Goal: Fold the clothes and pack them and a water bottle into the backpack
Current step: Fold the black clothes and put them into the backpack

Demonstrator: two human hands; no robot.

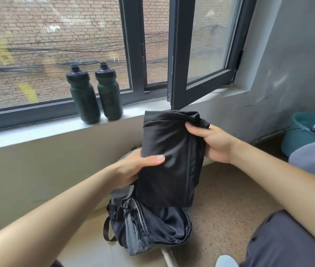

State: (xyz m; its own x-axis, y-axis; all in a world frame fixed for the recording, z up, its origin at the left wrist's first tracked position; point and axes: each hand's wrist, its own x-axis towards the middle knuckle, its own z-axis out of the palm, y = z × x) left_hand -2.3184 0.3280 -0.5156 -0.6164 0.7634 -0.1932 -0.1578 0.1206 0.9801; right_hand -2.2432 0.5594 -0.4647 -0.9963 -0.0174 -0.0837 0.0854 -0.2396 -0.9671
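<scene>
Two grips on folded black garment [172, 151]: my left hand [131, 168] clasps its side, right hand [216, 143] pinches bunched top corner. Plan: fold tight, bottom edge first into open backpack [158, 228].

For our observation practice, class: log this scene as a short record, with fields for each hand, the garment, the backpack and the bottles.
left hand: grips the folded black garment at its left edge, thumb on the front
right hand: grips its top right corner
garment position: held upright above the backpack
backpack state: on the floor, top appears open
water bottles: two, dark green, upright on the windowsill, not yet packed
</scene>
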